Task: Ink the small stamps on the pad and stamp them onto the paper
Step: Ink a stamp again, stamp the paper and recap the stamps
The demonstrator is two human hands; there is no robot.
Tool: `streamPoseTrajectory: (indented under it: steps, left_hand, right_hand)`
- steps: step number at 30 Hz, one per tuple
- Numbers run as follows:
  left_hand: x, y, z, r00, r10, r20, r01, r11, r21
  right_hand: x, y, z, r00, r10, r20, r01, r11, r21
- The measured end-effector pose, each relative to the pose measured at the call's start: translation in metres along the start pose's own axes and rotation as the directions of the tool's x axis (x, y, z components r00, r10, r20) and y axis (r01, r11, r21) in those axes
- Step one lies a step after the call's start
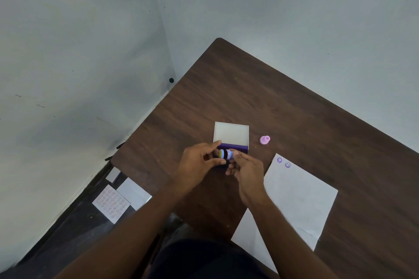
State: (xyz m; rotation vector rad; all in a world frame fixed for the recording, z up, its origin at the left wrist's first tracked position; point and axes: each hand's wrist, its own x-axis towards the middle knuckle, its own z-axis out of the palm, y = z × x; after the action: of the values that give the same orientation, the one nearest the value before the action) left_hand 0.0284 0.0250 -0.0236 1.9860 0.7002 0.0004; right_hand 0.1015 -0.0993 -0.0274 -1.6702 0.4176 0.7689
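- Here, the left hand [199,161] and right hand [246,171] meet above the dark wooden bench [294,106], both pinching one small blue stamp [226,154] held sideways between their fingertips.
- The stamp sits just in front of the open ink pad [231,136], whose white lid stands up behind a purple base.
- A pink stamp [264,140] lies on the bench, right of the pad and apart from it.
- The white paper [299,197] lies to the right, with two purple prints [283,162] near its far corner.
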Motion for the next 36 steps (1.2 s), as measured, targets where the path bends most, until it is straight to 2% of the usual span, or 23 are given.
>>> streamPoseTrajectory:
  steps: [8, 21, 25, 31, 36]
  left_hand:
    - [0.001, 0.004, 0.004, 1.0, -0.031, -0.005, 0.03, 0.993, -0.118]
    - [0.008, 0.006, 0.003, 0.999, -0.044, -0.021, 0.039, 0.983, -0.18]
    - [0.012, 0.005, 0.001, 0.999, -0.003, -0.035, -0.003, 0.986, -0.165]
    - [0.015, 0.002, 0.007, 1.0, -0.005, -0.015, 0.004, 0.994, -0.111]
    - [0.015, 0.001, 0.02, 1.0, 0.024, 0.005, -0.023, 0.996, -0.08]
  right_hand:
    - [-0.005, -0.004, 0.004, 1.0, -0.028, 0.004, 0.028, 0.998, -0.057]
    - [-0.006, -0.012, 0.002, 0.992, -0.117, 0.051, 0.125, 0.973, -0.194]
    - [-0.001, -0.014, 0.002, 0.988, -0.141, 0.067, 0.151, 0.975, -0.165]
    - [0.004, -0.008, 0.0, 0.997, -0.074, 0.035, 0.075, 0.997, -0.025]
    - [0.009, -0.01, -0.016, 0.998, -0.067, -0.01, 0.067, 0.998, -0.003]
